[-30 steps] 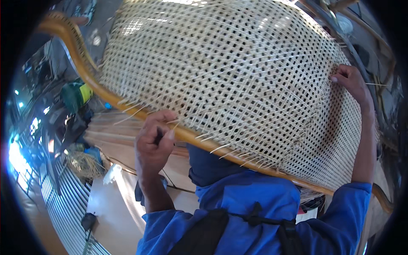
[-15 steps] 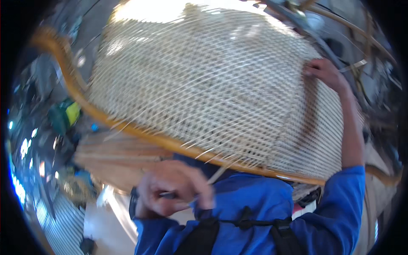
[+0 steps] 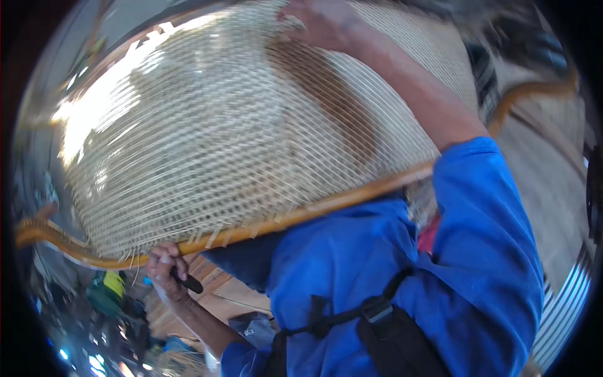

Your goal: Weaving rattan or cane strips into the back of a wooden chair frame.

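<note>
The woven cane panel spreads before the person's blue shirt, its wooden rail running along the near side. The right hand is at the weave's far part, fingers bent; blur makes it impossible to tell whether they grip a strand. The left hand is curled round a dark handle, its fingers at the rail, beside short cane ends.

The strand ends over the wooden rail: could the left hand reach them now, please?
Probably yes: the left hand is at the wooden rail, close to the strand ends, nothing visible between, though it seems to hold a dark object.
</note>
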`<state>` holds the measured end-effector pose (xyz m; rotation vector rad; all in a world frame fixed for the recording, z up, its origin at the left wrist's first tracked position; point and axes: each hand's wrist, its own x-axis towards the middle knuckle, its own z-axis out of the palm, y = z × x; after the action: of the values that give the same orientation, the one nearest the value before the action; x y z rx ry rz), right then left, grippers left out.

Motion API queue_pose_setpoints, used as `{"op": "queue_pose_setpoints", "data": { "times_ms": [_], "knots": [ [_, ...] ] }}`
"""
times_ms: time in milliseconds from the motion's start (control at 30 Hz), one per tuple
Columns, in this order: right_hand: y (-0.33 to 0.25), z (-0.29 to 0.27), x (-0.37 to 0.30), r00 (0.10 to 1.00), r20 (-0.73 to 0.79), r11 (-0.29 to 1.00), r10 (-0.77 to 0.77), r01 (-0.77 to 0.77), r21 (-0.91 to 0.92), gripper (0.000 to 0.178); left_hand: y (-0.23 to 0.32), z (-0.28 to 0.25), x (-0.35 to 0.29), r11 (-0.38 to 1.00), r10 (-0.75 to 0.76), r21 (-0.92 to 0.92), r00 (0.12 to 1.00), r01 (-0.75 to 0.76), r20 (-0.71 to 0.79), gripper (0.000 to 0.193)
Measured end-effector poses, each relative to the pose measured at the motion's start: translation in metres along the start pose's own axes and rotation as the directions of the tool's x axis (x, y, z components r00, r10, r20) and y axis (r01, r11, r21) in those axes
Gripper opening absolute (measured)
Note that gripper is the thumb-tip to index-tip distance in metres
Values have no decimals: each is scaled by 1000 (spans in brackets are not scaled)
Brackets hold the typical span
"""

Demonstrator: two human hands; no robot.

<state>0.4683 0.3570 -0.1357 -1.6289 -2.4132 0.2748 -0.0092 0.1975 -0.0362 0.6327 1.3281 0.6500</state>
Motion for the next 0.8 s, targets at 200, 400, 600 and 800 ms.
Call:
{"op": "queue_pose_setpoints", "data": {
  "times_ms": [200,400,600,800],
  "knots": [
    [-26,-140,-187,722,-231,735,653,-528,426,23,-1,-10,-2,990,139,5,990,-139,16,21],
    [-71,-122,-386,229,182,51,956,-744,667,22,4,4,-1,973,209,-71,970,-219,-122,20],
    [-69,-30,-430,398,-116,414,910,-857,308,27,20,18,-28,815,314,580,854,-18,-414,33],
    [-49,-13,-453,472,26,462,881,-871,168,34,6,15,-41,775,347,632,841,-7,-415,25]
  ]
}}
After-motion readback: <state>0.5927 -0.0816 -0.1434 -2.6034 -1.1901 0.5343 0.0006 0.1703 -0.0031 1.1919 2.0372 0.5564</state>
